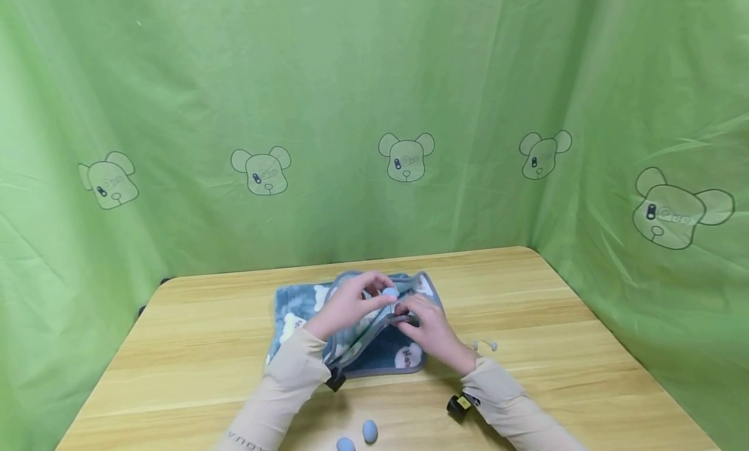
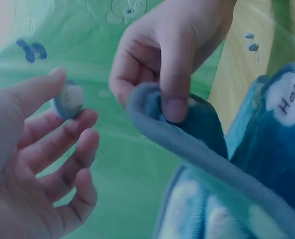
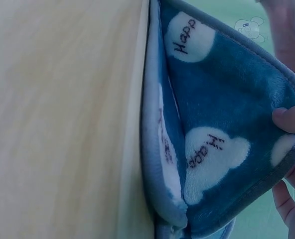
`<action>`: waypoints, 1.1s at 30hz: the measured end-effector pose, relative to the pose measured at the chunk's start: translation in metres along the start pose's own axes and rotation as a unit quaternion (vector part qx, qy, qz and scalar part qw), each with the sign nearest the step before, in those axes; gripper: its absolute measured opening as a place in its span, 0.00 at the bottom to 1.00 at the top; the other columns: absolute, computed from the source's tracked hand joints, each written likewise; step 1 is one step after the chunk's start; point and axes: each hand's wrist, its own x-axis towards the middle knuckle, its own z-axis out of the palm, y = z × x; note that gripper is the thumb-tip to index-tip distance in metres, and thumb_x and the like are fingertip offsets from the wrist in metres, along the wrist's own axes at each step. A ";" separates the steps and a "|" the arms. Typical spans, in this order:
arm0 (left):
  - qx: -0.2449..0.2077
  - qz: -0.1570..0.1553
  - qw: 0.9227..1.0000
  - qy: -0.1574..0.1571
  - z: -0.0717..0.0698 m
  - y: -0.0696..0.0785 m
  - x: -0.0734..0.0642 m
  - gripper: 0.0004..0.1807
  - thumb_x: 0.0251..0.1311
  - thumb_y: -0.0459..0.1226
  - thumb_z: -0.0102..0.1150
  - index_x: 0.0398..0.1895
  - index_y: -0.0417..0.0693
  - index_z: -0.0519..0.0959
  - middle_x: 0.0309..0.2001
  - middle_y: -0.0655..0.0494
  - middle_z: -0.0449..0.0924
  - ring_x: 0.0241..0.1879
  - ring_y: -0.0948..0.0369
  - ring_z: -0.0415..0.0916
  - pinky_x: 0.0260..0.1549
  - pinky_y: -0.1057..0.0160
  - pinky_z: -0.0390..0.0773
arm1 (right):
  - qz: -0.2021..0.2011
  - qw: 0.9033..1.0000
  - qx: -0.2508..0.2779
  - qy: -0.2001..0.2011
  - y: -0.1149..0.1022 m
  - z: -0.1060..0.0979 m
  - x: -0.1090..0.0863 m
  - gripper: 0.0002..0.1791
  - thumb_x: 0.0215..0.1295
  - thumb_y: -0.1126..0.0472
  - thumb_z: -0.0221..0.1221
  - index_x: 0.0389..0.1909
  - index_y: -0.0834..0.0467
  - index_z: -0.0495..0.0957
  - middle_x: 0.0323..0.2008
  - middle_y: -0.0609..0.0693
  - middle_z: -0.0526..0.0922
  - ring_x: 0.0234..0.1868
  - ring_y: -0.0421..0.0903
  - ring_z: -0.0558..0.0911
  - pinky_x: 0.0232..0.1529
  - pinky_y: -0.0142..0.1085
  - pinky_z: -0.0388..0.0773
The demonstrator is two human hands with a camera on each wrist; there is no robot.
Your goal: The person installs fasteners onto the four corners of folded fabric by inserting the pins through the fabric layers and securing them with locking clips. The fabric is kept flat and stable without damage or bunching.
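Your left hand (image 1: 354, 301) pinches an oval piece (image 2: 70, 98) over the blue cloth (image 1: 383, 347), pale face toward your right hand (image 1: 430, 325), whose grip pinches the cloth's raised edge. Cloth's on the counter (image 1: 216, 334), long axis left-right; raised edge slants near-left to far-right.

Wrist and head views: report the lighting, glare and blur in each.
Head view: bright overall, with pale sheen on folds of the green curtain at right; left wrist view: bluish and hazy, palest in the upper left corner; right wrist view: tabletop soft and smeared, while the dark lettering on the cloth is readable.
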 end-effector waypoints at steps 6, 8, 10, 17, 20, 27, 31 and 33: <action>-0.129 -0.108 0.983 0.068 0.013 -0.022 0.006 0.14 0.65 0.46 0.59 0.47 0.47 0.80 0.41 0.48 0.84 0.38 0.52 0.80 0.41 0.54 0.80 | -0.016 1.000 0.012 -0.008 0.002 0.000 0.000 0.14 0.44 0.71 0.69 0.30 0.54 0.79 0.30 0.43 0.82 0.36 0.40 0.79 0.41 0.34 0.77; -0.175 -0.138 0.973 0.062 0.017 -0.028 0.007 0.16 0.67 0.46 0.57 0.48 0.44 0.79 0.43 0.46 0.83 0.39 0.50 0.80 0.39 0.55 0.80 | -0.021 1.000 0.018 -0.010 0.002 0.000 0.000 0.13 0.45 0.71 0.69 0.30 0.54 0.78 0.30 0.43 0.82 0.36 0.40 0.79 0.41 0.34 0.77; -0.208 -0.165 0.963 0.050 0.021 -0.033 0.007 0.17 0.68 0.46 0.56 0.49 0.42 0.78 0.44 0.45 0.83 0.39 0.52 0.80 0.37 0.58 0.78 | -0.024 0.999 0.023 -0.010 0.002 0.000 0.000 0.13 0.45 0.71 0.69 0.30 0.54 0.78 0.30 0.44 0.83 0.36 0.41 0.79 0.41 0.34 0.77; -0.247 -0.193 0.949 0.010 0.030 -0.043 0.008 0.22 0.68 0.46 0.55 0.55 0.39 0.75 0.46 0.49 0.83 0.40 0.57 0.79 0.36 0.63 0.77 | -0.015 0.999 0.023 -0.019 0.000 -0.002 0.000 0.13 0.47 0.71 0.68 0.31 0.53 0.78 0.31 0.44 0.82 0.37 0.41 0.78 0.42 0.34 0.77; -0.252 -0.195 0.948 0.009 0.032 -0.045 0.008 0.22 0.67 0.47 0.56 0.55 0.40 0.75 0.46 0.49 0.83 0.39 0.59 0.79 0.37 0.63 0.77 | -0.009 1.000 0.019 -0.022 0.000 -0.002 0.001 0.13 0.47 0.71 0.68 0.31 0.53 0.78 0.31 0.43 0.82 0.37 0.40 0.78 0.42 0.35 0.77; -0.256 -0.191 0.948 0.007 0.035 -0.046 0.008 0.19 0.65 0.47 0.58 0.52 0.44 0.77 0.43 0.54 0.82 0.37 0.62 0.78 0.35 0.64 0.76 | -0.020 0.999 0.026 -0.021 -0.001 -0.004 0.002 0.12 0.47 0.71 0.68 0.30 0.54 0.78 0.29 0.45 0.82 0.35 0.40 0.78 0.40 0.33 0.76; -0.260 -0.186 0.948 0.004 0.035 -0.045 0.009 0.17 0.66 0.46 0.58 0.51 0.46 0.78 0.41 0.57 0.81 0.36 0.64 0.77 0.34 0.65 0.76 | -0.029 0.999 0.034 -0.018 -0.001 -0.004 0.002 0.12 0.48 0.72 0.67 0.30 0.54 0.77 0.28 0.46 0.81 0.34 0.40 0.77 0.38 0.32 0.75; -0.262 -0.186 0.947 0.004 0.034 -0.044 0.009 0.16 0.65 0.45 0.58 0.51 0.46 0.78 0.40 0.58 0.81 0.35 0.64 0.77 0.34 0.65 0.76 | -0.030 0.999 0.034 -0.017 0.000 -0.004 0.002 0.12 0.48 0.72 0.67 0.30 0.55 0.78 0.28 0.46 0.81 0.34 0.40 0.77 0.38 0.32 0.75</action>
